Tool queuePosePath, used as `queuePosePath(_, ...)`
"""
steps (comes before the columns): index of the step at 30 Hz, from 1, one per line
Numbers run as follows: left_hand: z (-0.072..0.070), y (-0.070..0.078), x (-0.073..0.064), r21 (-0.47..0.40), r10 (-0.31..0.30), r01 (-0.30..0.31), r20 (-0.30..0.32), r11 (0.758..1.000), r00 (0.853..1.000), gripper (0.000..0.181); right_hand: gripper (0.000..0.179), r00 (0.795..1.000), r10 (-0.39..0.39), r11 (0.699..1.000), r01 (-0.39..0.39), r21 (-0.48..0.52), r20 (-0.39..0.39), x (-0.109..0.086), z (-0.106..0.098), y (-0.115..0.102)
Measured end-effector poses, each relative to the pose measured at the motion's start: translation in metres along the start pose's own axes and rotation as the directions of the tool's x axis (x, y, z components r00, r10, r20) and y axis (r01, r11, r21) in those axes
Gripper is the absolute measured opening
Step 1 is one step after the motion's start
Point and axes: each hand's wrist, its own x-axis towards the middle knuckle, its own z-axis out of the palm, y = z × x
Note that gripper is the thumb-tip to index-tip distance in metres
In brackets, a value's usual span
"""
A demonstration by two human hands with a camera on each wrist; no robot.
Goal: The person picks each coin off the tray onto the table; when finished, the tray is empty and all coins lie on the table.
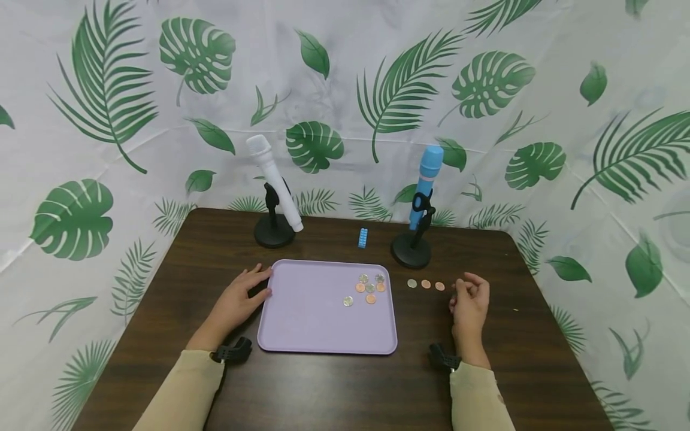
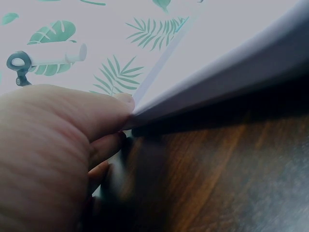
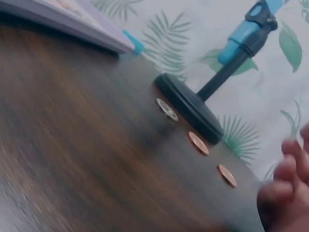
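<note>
My left hand (image 1: 244, 294) rests at the left rim of a lavender tray (image 1: 302, 311), its fingers extended and fingertips touching the edge; the left wrist view shows them at the tray wall (image 2: 193, 94). Several silver and copper coins (image 1: 370, 288) lie in the tray's upper right part. Right of the tray, a silver coin (image 3: 167, 109) and two copper coins (image 3: 198, 143) form a row on the table. Just beyond the row's right end is my right hand (image 1: 470, 304), fingers bent toward the thumb. I cannot tell whether a coin is between them.
A white microphone (image 1: 277, 185) leans in a black stand (image 1: 274, 231) behind the tray. At back right, a blue microphone (image 1: 430, 164) sits in another black stand (image 1: 411, 250), close behind the coin row. Between them lies a small blue block (image 1: 363, 237). Leaf-print cloth (image 1: 334, 72) hangs behind the table.
</note>
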Motion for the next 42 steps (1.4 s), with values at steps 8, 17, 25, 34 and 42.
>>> queuePosePath(8, 0.0, -0.003, 0.0, 0.008, -0.004, 0.004, -0.002, 1.0, 1.0, 0.058, 0.037, 0.76, -0.171, 0.851, -0.207, 0.482, 0.627, -0.021, 0.027, 0.002)
queuePosePath(17, -0.002, -0.001, 0.0, 0.001, 0.01, -0.01, 0.007, 1.0, 1.0, 0.058, 0.04, 0.69, 0.051, 0.994, -0.106, 0.032, 0.722, -0.066, 0.075, 0.0)
queuePosePath(25, -0.002, -0.001, 0.001, -0.004, -0.017, 0.017, 0.01, 1.0, 1.0, 0.059, 0.046, 0.633, 0.114, 0.935, 0.192, -0.298, 0.765, -0.091, 0.1, 0.004)
queuePosePath(34, -0.003, 0.001, 0.003, -0.004, -0.05, 0.05, 0.031, 0.999, 0.998, 0.059, 0.041, 0.59, 0.111, 0.793, 0.432, -0.429, 0.799, -0.092, 0.104, 0.003)
queuePosePath(42, -0.002, -0.002, 0.002, 0.001, -0.023, 0.023, 0.022, 1.0, 0.999, 0.059, 0.034, 0.544, 0.085, 0.767, 0.499, -0.403, 0.835, -0.096, 0.105, 0.002)
